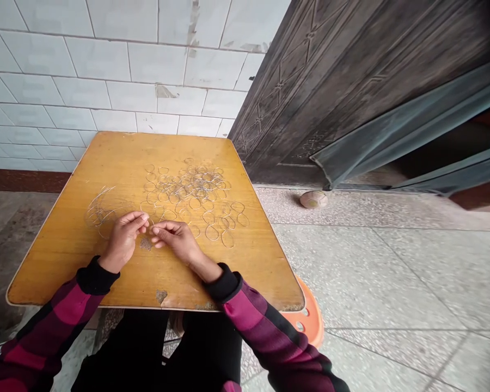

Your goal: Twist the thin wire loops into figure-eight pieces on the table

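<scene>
My left hand (124, 237) is closed in a pinch above the left middle of the table. Close beside it, my right hand (179, 240) also pinches, its fingertips pointing at the left ones. A thin metal wire shows faintly between the two sets of fingertips; most of it is hidden or too fine to follow. Just beyond my hands lies a spread of thin wire rings (196, 185), some looped into pairs, with looser ones at the right (227, 238). To the left of my left hand sits a bunch of loose curved wires (100, 207).
The yellow wooden table (118, 147) has worn patches and stands against a white tiled wall (106, 60). An orange plastic stool (312, 316) shows under its right corner. Beyond are a dark carved door (294, 109), a grey curtain (392, 130) and a ball (313, 199) on the floor.
</scene>
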`<state>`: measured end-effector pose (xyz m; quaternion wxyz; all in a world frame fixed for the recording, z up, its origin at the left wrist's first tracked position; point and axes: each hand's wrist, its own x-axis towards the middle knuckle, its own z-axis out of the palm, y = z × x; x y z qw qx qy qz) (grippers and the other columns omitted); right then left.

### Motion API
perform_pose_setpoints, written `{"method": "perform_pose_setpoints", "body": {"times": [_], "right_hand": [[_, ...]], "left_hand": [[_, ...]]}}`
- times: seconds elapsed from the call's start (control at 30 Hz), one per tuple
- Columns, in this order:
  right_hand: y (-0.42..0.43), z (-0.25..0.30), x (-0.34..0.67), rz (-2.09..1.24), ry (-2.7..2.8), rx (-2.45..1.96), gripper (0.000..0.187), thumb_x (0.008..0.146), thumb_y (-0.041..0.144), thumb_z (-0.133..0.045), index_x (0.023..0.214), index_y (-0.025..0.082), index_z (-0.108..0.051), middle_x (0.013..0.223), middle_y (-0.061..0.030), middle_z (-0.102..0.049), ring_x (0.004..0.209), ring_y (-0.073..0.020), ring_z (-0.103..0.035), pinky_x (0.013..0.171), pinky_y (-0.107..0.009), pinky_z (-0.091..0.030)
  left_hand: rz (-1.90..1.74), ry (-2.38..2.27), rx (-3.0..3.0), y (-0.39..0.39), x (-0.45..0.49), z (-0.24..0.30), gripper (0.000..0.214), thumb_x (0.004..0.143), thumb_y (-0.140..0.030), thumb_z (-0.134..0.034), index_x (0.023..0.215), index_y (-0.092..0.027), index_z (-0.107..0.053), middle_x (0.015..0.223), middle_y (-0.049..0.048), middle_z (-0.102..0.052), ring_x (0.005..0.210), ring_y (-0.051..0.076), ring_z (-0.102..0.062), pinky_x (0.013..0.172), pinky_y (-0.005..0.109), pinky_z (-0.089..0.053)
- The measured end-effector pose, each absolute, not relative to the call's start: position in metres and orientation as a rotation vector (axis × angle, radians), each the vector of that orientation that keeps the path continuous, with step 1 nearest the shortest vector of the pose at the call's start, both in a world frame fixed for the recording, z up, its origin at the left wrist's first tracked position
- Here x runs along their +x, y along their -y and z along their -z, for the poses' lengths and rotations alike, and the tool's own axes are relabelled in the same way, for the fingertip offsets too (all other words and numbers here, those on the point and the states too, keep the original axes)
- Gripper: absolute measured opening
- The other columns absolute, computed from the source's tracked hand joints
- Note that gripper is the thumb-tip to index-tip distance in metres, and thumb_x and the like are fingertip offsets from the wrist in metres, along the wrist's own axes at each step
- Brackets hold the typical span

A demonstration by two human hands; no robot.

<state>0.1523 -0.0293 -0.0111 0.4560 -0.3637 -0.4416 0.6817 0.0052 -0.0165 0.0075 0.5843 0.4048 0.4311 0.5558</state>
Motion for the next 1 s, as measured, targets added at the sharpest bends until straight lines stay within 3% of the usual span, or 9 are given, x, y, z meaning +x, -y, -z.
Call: {"method": "perform_pose_setpoints", "body": {"times": [0.23, 1.0], "right_hand": [[0.0278, 0.0053, 0.1564, -1.926, 0.819, -0.787, 0.029, 0.063, 0.036, -0.083, 0.079, 0.015, -0.071, 0.073, -0.0002, -0.07, 0.063, -0.0065, -0.064, 0.061, -0.017, -0.055], [0.024, 0.0111, 0.158, -1.964, 0.871, -0.884, 0.036, 0.06, 0.04, -0.084, 0.077, 0.014, -0.067, 0.072, -0.0003, -0.067, 0.058, -0.0063, -0.062, 0.056, -0.018, -0.054]], "left_hand": [[-1.231, -1.025, 0.985, 0.019, 0.0082, -0.0127, 0.02, 0.062, -0.031, -0.076, 0.064, -0.014, -0.066, 0.056, -0.0008, -0.056, 0.056, 0.01, -0.046, 0.057, 0.025, -0.037], [-1.233, -1.084, 1.157, 0.0214, 0.0082, -0.0116, 0.019, 0.071, -0.029, -0.066, 0.057, -0.016, -0.059, 0.055, -0.0018, -0.051, 0.055, 0.011, -0.043, 0.059, 0.026, -0.035]]}}
